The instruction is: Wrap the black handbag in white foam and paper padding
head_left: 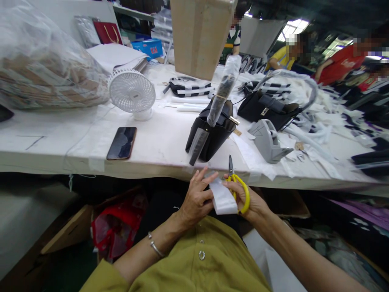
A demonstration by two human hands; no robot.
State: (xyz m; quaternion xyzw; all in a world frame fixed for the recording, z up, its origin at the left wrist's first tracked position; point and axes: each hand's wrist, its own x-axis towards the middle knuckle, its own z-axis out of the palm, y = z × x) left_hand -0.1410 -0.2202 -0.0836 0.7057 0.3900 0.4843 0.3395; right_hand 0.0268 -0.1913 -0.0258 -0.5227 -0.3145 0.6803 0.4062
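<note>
Just off the table's front edge, my left hand (199, 196) pinches one end of a white strip (224, 199), its upper fingers spread. My right hand (241, 196) is closed around yellow-handled scissors (245, 194), whose dark blades point up toward the table. The strip's other side lies against my right fingers; whether they grip it too is partly hidden. Right beyond my hands stands a black handbag (209, 134). A clear plastic wrap (225, 91) covers its upright handle, and a translucent strip (199, 146) hangs down its side.
A phone (122, 143) and a small white fan (133, 92) are on the table to the left. Right of the handbag sits a grey tape dispenser (267, 140), with another black bag (267, 109) behind. A tall cardboard box (200, 36) stands at the back. Several people work beyond.
</note>
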